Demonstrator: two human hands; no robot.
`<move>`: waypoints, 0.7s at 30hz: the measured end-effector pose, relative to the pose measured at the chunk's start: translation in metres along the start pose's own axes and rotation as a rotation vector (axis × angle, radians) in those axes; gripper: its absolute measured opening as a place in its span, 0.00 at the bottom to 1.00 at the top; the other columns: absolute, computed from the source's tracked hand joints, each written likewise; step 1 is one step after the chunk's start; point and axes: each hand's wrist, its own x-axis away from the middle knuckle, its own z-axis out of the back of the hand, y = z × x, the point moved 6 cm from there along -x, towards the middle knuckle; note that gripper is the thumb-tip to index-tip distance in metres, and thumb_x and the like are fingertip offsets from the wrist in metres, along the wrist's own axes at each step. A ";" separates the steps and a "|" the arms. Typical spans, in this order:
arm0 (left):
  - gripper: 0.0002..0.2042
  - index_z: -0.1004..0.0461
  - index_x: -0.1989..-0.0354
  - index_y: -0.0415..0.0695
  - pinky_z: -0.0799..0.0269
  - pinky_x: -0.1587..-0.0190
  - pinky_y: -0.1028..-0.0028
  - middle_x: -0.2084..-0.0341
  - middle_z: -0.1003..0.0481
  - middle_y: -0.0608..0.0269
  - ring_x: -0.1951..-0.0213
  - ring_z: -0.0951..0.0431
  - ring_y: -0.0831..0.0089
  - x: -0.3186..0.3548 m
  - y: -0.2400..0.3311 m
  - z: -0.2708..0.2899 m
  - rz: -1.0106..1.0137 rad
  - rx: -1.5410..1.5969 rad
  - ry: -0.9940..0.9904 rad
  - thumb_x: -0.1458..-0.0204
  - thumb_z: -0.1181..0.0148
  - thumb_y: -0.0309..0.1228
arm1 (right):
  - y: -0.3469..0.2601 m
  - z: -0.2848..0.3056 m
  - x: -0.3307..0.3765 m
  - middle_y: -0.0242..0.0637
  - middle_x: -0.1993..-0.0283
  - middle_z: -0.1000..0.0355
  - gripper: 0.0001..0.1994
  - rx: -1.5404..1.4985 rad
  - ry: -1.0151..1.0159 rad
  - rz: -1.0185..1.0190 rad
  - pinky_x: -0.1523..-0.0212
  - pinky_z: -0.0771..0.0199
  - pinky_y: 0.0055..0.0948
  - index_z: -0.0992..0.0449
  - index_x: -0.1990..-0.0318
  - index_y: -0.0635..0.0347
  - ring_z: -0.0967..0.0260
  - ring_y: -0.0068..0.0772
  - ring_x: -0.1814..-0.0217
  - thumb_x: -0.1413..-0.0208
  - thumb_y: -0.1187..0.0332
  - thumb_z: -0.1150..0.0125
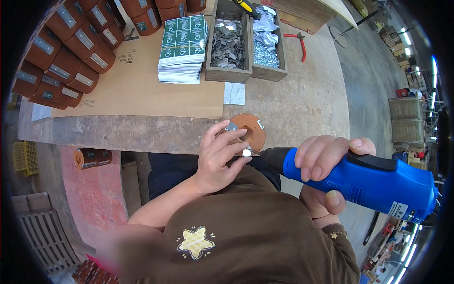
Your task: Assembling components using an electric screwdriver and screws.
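Observation:
My right hand [326, 163] is wrapped round a blue electric screwdriver [366, 182], which lies level with its black nose pointing left. The driver's tip ends beside the thumb and fingers of my left hand [217, 158]. Between those fingertips is a small shiny metal piece [246, 153], too small and bright to name exactly. Just beyond, at the table's front edge, sits a round reddish-brown wooden piece [256, 135] with a dark hollow in its middle. A small grey metal plate [231, 126] shows at its left by my forefinger, and a pale metal bracket [260, 124] at its right.
Stacked brown cylinders [61, 71] with metal plates fill the far left. Behind the work are a pile of green-and-white printed cards [182, 49], a wooden box of grey metal pieces [229, 73], a box of screws [269, 71] and red-handled pliers [302, 47]. Cardboard [142, 102] covers the left tabletop.

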 end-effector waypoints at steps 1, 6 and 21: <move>0.16 0.26 0.70 0.42 0.45 0.49 0.61 0.60 0.29 0.57 0.52 0.37 0.56 0.001 0.000 0.001 0.013 -0.009 -0.007 0.74 0.34 0.23 | 0.001 -0.002 0.000 0.37 0.76 0.35 0.31 0.010 -0.039 -0.011 0.71 0.34 0.35 0.48 0.48 0.54 0.36 0.34 0.75 0.59 0.71 0.39; 0.15 0.26 0.71 0.42 0.44 0.49 0.61 0.60 0.29 0.57 0.53 0.36 0.54 -0.001 0.004 0.005 0.043 -0.030 -0.003 0.73 0.34 0.25 | 0.005 -0.005 -0.005 0.38 0.76 0.34 0.31 -0.022 -0.049 -0.023 0.70 0.34 0.36 0.48 0.48 0.55 0.36 0.34 0.75 0.60 0.72 0.39; 0.07 0.27 0.78 0.45 0.42 0.55 0.62 0.63 0.28 0.66 0.53 0.36 0.57 -0.006 0.007 0.002 0.041 -0.086 0.096 0.68 0.38 0.26 | 0.006 -0.014 -0.013 0.38 0.74 0.34 0.30 0.061 -0.071 -0.037 0.69 0.32 0.34 0.48 0.47 0.57 0.35 0.33 0.73 0.60 0.75 0.40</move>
